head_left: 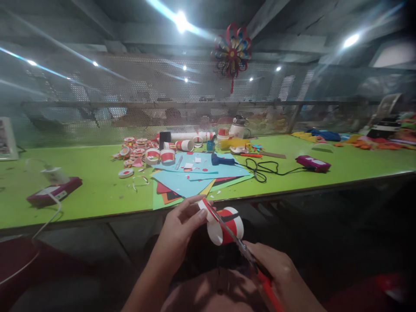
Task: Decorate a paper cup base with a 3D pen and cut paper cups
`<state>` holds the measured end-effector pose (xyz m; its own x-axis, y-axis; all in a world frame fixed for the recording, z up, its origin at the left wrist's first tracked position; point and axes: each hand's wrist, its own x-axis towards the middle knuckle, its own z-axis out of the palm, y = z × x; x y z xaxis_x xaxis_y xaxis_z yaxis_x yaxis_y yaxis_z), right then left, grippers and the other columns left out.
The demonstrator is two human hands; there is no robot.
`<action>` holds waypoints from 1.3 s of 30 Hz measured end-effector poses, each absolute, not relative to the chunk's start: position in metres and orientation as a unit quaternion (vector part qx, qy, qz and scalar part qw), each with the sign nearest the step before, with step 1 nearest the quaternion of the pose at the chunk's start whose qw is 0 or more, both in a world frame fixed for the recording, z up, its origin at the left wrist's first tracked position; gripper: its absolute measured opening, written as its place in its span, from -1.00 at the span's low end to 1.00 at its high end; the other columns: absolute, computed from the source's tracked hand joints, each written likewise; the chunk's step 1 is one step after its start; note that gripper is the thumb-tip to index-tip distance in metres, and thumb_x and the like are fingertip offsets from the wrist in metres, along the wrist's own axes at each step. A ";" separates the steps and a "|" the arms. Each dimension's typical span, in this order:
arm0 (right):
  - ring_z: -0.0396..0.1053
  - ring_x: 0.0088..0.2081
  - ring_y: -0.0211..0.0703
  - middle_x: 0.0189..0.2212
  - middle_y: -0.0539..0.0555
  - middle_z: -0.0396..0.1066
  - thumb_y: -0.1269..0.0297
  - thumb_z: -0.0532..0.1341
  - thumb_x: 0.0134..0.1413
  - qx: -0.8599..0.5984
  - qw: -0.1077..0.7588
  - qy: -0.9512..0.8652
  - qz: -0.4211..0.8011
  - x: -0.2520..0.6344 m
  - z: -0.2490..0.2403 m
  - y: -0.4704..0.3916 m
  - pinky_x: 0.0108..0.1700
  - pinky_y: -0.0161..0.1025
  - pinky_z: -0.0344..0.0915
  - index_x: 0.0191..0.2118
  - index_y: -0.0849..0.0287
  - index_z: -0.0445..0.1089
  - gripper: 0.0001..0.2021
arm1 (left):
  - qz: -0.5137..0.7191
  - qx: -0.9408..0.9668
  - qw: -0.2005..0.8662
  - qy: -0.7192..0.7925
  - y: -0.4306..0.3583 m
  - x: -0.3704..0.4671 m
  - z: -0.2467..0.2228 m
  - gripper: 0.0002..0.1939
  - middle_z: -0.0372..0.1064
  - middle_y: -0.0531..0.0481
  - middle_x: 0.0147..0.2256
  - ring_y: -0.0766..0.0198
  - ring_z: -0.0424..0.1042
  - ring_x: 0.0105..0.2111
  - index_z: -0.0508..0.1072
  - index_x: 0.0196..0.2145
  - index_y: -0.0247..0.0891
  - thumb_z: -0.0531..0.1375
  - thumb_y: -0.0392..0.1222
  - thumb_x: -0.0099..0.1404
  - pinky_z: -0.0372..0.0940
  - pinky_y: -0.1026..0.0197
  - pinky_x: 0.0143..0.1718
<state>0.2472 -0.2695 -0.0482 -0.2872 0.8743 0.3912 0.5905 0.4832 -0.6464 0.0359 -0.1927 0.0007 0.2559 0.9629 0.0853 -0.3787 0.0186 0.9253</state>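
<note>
In front of the table edge, my left hand grips a red and white paper cup by a partly cut strip at its end. My right hand is closed round the handles of scissors with a red-orange grip. The scissor blades reach up and to the left, across the cup, close to my left fingertips. The cup lies on its side in the air, its round end facing the blades. How far the cut runs is hidden behind the blades.
Light blue paper sheets lie on the green table, with a dark blue corded tool on them. Many cut cup rings pile up at the left. Purple power strips stand at both sides. A flower ornament hangs above.
</note>
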 end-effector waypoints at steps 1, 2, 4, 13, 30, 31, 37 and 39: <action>0.42 -0.33 -0.12 -0.36 0.06 0.47 0.39 0.18 0.11 -0.476 0.359 -0.780 0.190 0.247 -0.048 -0.270 -0.28 -0.28 0.31 -0.21 0.14 0.41 -0.87 | 0.522 0.461 0.648 0.308 -0.192 0.036 0.000 -0.57 0.57 -0.14 -0.19 0.09 0.53 -0.15 0.48 -0.09 -0.28 0.39 -0.12 0.09 0.37 0.13 -0.06; 0.42 -0.34 -0.12 -0.37 0.06 0.47 0.37 0.18 0.11 -0.483 0.351 -0.779 0.190 0.247 -0.047 -0.270 -0.29 -0.28 0.32 -0.21 0.14 0.41 -0.88 | 0.523 0.462 0.647 0.307 -0.191 0.036 -0.001 -0.57 0.57 -0.14 -0.19 0.10 0.53 -0.15 0.48 -0.09 -0.27 0.39 -0.12 0.09 0.37 0.13 -0.06; 0.41 -0.35 -0.12 -0.37 0.06 0.46 0.36 0.18 0.13 -0.493 0.338 -0.778 0.194 0.247 -0.046 -0.271 -0.29 -0.28 0.32 -0.21 0.13 0.42 -0.88 | 0.523 0.479 0.628 0.321 -0.191 0.036 -0.003 -0.57 0.57 -0.12 -0.19 0.11 0.52 -0.15 0.48 -0.07 -0.26 0.38 -0.12 0.10 0.37 0.15 -0.07; 0.43 -0.32 -0.11 -0.31 0.09 0.48 0.34 0.18 0.13 -0.481 0.332 -0.787 0.197 0.249 -0.044 -0.272 -0.25 -0.26 0.36 -0.05 0.13 0.42 -0.74 | 0.524 0.550 0.540 0.364 -0.196 0.034 0.002 -0.55 0.55 -0.13 -0.13 0.08 0.52 -0.10 0.47 -0.05 -0.27 0.36 -0.11 0.10 0.41 0.16 -0.08; 0.48 -0.27 -0.08 -0.28 0.09 0.52 0.38 0.14 0.15 -0.460 0.378 -0.777 0.206 0.245 -0.050 -0.269 -0.22 -0.26 0.37 -0.07 0.12 0.43 -0.75 | 0.534 0.564 0.500 0.383 -0.203 0.038 0.004 -0.54 0.53 -0.18 -0.09 0.09 0.53 -0.12 0.44 -0.02 -0.32 0.32 -0.10 0.13 0.41 0.17 -0.05; 0.47 -0.25 -0.08 -0.26 0.09 0.52 0.40 0.13 0.15 -0.458 0.378 -0.776 0.212 0.245 -0.050 -0.269 -0.21 -0.26 0.36 -0.07 0.12 0.43 -0.75 | 0.534 0.566 0.496 0.384 -0.202 0.038 0.004 -0.54 0.52 -0.17 -0.08 0.09 0.52 -0.10 0.45 -0.03 -0.31 0.32 -0.11 0.13 0.40 0.17 -0.05; 0.45 -0.30 -0.12 -0.32 0.07 0.50 0.40 0.14 0.15 -0.465 0.370 -0.772 0.226 0.243 -0.047 -0.271 -0.26 -0.28 0.31 -0.16 0.14 0.43 -0.83 | 0.525 0.561 0.528 0.362 -0.201 0.034 0.006 -0.56 0.53 -0.15 -0.08 0.06 0.50 -0.07 0.47 -0.04 -0.27 0.34 -0.10 0.13 0.39 0.17 -0.06; 0.44 -0.32 -0.12 -0.34 0.07 0.50 0.37 0.14 0.16 -0.467 0.372 -0.776 0.205 0.245 -0.049 -0.271 -0.27 -0.28 0.32 -0.19 0.14 0.43 -0.85 | 0.525 0.545 0.550 0.354 -0.199 0.033 0.006 -0.56 0.54 -0.15 -0.10 0.05 0.50 -0.07 0.46 -0.03 -0.25 0.34 -0.08 0.14 0.38 0.15 -0.05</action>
<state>0.2447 -0.2711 -0.0488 -0.2873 0.8768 0.3857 0.5721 0.4800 -0.6650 0.0333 -0.1990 0.0062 0.1992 0.9628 0.1825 -0.1915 -0.1444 0.9708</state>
